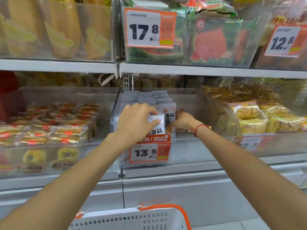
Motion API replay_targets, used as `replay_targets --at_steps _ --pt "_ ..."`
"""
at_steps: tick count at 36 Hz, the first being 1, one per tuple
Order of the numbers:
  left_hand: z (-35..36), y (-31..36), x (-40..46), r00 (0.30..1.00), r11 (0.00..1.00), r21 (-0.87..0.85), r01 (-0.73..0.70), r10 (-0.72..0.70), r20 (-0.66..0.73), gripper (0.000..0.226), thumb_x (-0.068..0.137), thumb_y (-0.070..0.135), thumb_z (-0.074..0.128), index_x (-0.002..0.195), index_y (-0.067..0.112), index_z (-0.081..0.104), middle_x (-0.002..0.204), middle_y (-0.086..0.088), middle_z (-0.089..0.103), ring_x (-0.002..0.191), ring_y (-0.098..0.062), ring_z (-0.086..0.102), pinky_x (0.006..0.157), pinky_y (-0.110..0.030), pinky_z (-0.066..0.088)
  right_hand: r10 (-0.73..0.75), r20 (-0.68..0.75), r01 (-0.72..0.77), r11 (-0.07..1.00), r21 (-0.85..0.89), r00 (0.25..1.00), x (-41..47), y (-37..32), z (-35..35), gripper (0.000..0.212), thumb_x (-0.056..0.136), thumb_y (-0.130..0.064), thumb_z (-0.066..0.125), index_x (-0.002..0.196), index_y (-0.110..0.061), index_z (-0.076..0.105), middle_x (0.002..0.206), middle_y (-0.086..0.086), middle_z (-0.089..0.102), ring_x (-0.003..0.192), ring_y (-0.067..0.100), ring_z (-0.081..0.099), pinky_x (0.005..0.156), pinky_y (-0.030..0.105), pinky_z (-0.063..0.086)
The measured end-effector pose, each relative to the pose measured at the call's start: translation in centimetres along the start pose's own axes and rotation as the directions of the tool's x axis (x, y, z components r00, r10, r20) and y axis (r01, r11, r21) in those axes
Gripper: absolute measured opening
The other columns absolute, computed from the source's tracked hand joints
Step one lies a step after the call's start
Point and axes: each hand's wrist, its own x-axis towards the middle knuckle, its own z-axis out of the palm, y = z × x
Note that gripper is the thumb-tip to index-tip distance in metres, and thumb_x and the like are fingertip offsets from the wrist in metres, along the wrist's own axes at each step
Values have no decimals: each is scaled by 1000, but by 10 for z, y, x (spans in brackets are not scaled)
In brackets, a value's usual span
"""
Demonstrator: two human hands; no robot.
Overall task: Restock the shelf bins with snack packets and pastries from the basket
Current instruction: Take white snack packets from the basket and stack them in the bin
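A clear shelf bin [196, 103] in the middle of the lower shelf holds rows of white snack packets [154, 97] printed with black characters. My left hand [132, 120] grips the top of the front white packet [157, 122] at the bin's front edge. My right hand [181, 121] reaches in beside it and holds the side of a neighbouring white packet [169, 113]; a red cord is on that wrist. The white basket [129, 219] with an orange handle sits at the bottom of the view; its contents are hidden.
An orange price tag 13.5 [147, 151] hangs on the bin's front. Wrapped pastries [49, 127] fill the left bin, yellow packets [259, 117] the right one. The upper shelf [199, 70] carries watermelon-print bags and tags 17.8 and 12.8.
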Motion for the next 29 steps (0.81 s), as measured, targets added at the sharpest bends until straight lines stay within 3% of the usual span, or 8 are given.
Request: replay_targets --at_steps 5,10,14,19,22,26,29 --pt "1 -1 0 1000 1000 -1 -17 17 -10 28 91 45 59 111 28 68 112 6 67 107 -17 56 92 -31 31 19 -81 -40 963 -268 997 8 -7 6 50 78 -43 75 115 -16 55 108 6 65 88 24 66 79 37 58" --pt "2 -1 0 1000 1000 17 -19 19 -4 30 91 47 58 114 30 66 117 9 65 110 -14 54 93 -31 30 151 100 -140 984 -107 984 13 -13 11 31 91 -29 64 112 -7 57 106 13 65 82 23 65 78 32 58" --pt "0 1 0 1000 999 29 -24 24 -1 27 89 42 60 112 28 67 113 8 66 105 -14 54 88 -30 31 132 227 -136 991 3 965 10 -9 5 33 93 -27 62 118 -7 59 113 16 67 99 28 68 86 38 57" --pt "-3 4 -1 999 998 48 -30 28 35 28 87 37 59 113 28 67 111 6 66 103 -15 54 84 -29 31 118 253 -129 991 26 960 2 3 -3 41 91 -23 65 127 -14 48 115 12 66 95 25 68 88 40 56" --pt "-6 5 0 997 998 53 -29 25 71 29 89 37 58 114 27 66 115 6 65 107 -17 54 90 -32 34 132 232 -144 989 34 964 -5 5 -9 43 91 -21 65 128 -10 45 117 10 65 95 23 67 87 39 56" --pt "-12 9 1 991 996 73 -47 37 127 33 91 38 56 122 26 63 122 5 63 113 -18 53 96 -34 34 63 110 -65 998 17 992 -20 1 -18 53 90 -21 65 135 -8 41 127 6 53 101 24 61 69 29 57" --pt "-17 13 -1 986 994 96 -60 44 159 37 92 39 54 126 26 61 127 4 61 116 -18 51 98 -36 33 -49 18 50 999 -22 999 -36 -1 -22 43 91 -24 64 129 -8 51 127 8 57 103 26 61 73 28 53"
